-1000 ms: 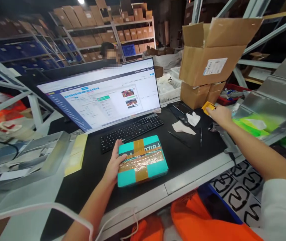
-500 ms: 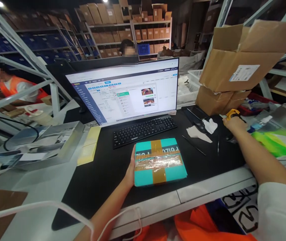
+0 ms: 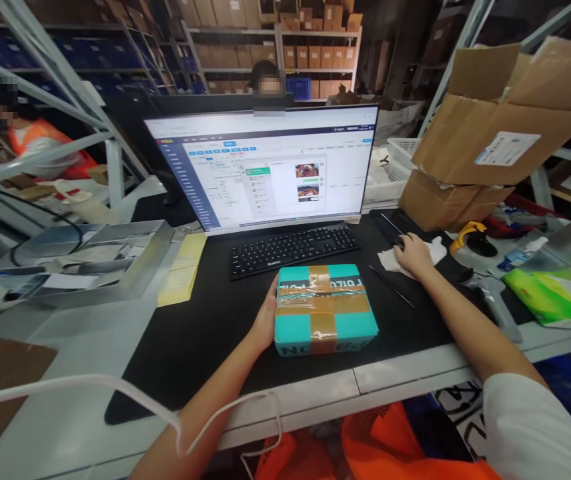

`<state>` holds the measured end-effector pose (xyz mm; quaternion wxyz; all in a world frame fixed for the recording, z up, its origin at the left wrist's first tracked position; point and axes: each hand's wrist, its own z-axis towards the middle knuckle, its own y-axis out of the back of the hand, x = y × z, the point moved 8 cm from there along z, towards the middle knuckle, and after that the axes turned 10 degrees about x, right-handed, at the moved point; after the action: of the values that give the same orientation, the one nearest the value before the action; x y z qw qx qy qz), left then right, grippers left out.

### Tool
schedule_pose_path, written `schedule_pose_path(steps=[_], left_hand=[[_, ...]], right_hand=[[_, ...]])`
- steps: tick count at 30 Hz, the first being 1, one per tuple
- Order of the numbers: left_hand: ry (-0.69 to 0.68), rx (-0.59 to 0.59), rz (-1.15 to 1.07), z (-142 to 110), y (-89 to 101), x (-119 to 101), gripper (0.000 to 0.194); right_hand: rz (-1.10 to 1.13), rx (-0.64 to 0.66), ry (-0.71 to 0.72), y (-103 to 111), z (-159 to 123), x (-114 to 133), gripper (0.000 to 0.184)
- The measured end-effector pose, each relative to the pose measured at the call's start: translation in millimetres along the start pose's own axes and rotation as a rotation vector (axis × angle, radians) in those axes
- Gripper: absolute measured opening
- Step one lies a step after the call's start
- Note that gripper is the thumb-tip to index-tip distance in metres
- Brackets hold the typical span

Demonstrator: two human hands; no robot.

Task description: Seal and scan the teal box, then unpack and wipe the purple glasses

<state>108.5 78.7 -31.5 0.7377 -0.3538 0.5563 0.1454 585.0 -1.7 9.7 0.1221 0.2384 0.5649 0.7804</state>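
My left hand grips the left side of a teal cardboard box strapped with brown and clear packing tape. The box rests on the black desk mat, in front of the keyboard. My right hand is closed over a dark computer mouse, which it mostly covers. White crumpled tissue lies under and beside that hand. To its right stands a yellow tape dispenser, apart from the fingers. A thin dark rod lies between the box and my right forearm.
A lit monitor stands behind the keyboard. Stacked cartons are at the back right, above a green wipes pack. On the left are a grey tray and yellow paper. A white cable crosses the lower left. Other people sit beyond.
My right hand has left the yellow tape dispenser and moved left onto the mouse. The box now tilts differently in view, showing its front face; my left hand still holds it.
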Motion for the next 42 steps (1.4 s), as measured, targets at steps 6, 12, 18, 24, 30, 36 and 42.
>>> schedule_pose_path(steps=[6,12,18,24,30,36,42], left_hand=[[-0.065,0.005,0.056,1,3.6,-2,0.089],[-0.08,0.016,0.063,1,2.4,-2,0.083],[-0.093,0.008,0.081,2,2.0,-4,0.084],[-0.092,0.022,0.07,5,-0.2,-6,0.087],[-0.089,0.035,0.029,6,-3.6,-5,0.088],[-0.091,0.03,-0.004,5,-7.8,-9,0.086],[-0.108,0.032,0.05,5,-7.4,-11,0.084]], right_hand=[[0.018,-0.01,0.003,-8,5,-26,0.056],[0.006,-0.041,-0.042,-23,12,-42,0.055],[0.003,-0.028,-0.072,-25,16,-47,0.053],[-0.014,-0.005,-0.065,-20,13,-38,0.057],[-0.014,0.003,-0.095,-20,12,-42,0.056],[0.009,-0.022,-0.025,-23,14,-43,0.054],[0.019,0.003,-0.014,-28,17,-46,0.054]])
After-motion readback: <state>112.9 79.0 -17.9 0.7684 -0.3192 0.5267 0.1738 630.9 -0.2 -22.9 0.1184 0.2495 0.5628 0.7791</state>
